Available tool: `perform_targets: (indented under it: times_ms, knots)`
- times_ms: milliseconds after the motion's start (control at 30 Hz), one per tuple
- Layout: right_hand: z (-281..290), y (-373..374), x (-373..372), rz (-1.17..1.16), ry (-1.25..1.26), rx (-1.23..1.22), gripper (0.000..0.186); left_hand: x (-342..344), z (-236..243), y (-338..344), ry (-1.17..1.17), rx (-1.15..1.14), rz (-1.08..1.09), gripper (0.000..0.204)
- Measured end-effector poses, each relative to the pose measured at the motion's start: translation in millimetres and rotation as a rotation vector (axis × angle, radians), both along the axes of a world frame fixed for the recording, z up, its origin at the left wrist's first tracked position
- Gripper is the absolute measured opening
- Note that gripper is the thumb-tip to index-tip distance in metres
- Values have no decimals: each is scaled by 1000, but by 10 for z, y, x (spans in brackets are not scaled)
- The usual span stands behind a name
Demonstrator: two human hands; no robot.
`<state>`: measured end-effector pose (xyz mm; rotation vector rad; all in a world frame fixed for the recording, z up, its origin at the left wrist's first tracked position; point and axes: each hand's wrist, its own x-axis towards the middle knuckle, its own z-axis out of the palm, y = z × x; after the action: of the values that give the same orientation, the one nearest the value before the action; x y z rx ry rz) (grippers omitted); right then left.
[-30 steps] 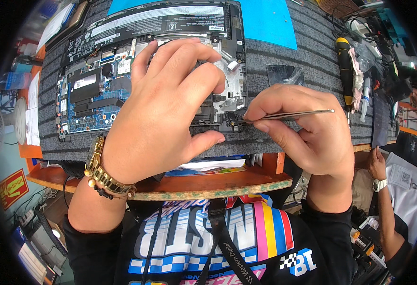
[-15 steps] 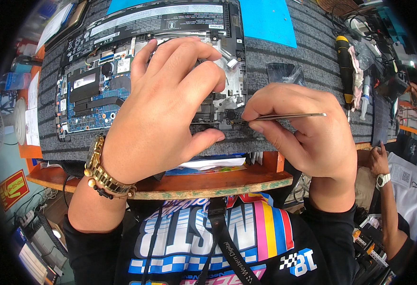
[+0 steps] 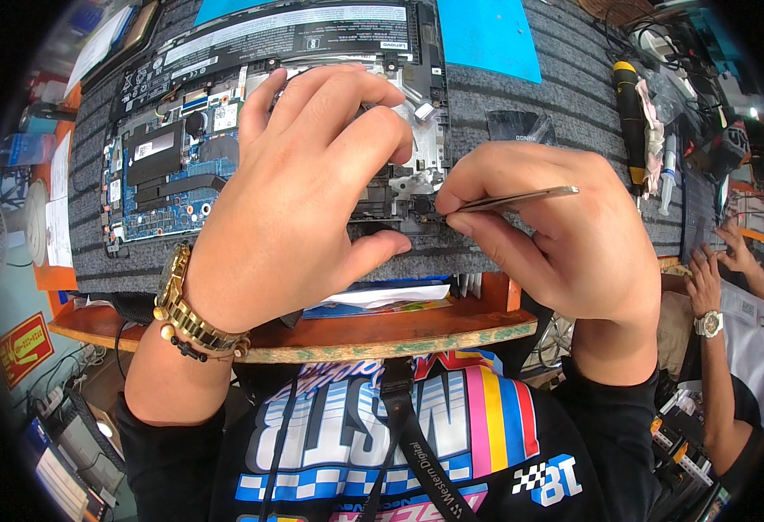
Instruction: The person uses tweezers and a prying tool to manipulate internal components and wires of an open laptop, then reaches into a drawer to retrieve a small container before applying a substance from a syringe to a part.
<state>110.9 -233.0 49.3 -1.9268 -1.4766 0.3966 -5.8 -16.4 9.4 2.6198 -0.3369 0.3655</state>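
Observation:
An opened laptop base (image 3: 438, 104) lies on a grey striped mat, its long black battery (image 3: 260, 50) along the far side and its blue circuit board (image 3: 173, 224) at the left. My left hand (image 3: 295, 191) spans the middle of the laptop, fingers bent and apart, thumb out near the front edge; it hides the parts below. In my right hand (image 3: 573, 235), thumb and forefinger pinch slim metal tweezers (image 3: 534, 197). Their tip points at a small round black part (image 3: 422, 205) in the laptop's front right corner; whether it touches is hard to see.
A blue sheet (image 3: 490, 39) lies at the far right of the laptop, with a small dark packet (image 3: 521, 128) below it. Further right are a yellow-black screwdriver (image 3: 629, 122) and a syringe (image 3: 669, 178). Another person's hands (image 3: 708, 278) are at the right. The wooden table edge (image 3: 382, 341) runs in front.
My right hand has shifted slightly left and the tweezers tilt a bit more, their rear end moving left and up. My left hand stays put. The other person's hands moved.

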Motion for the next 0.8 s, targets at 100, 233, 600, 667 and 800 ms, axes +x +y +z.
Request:
perform_targets:
  times_ms: [100,233,600,667,800]
  knots:
    - [-3,12,7,8,1,22,13,3,4,-1,-3,-3,-5,63]
    - [6,37,20,20,-31,8,11,1,8,-6,-8,-4,-4,64]
    - [-8,124,48,65,-141,28,12,3,-7,2,-8,-4,-1,67]
    - [-14,134,62,60,-128,20,13,0,-11,6,-12,1,0,68]
    - [-3,171,107,88,-128,-11,12,0,-36,24,-11,-9,-6,73]
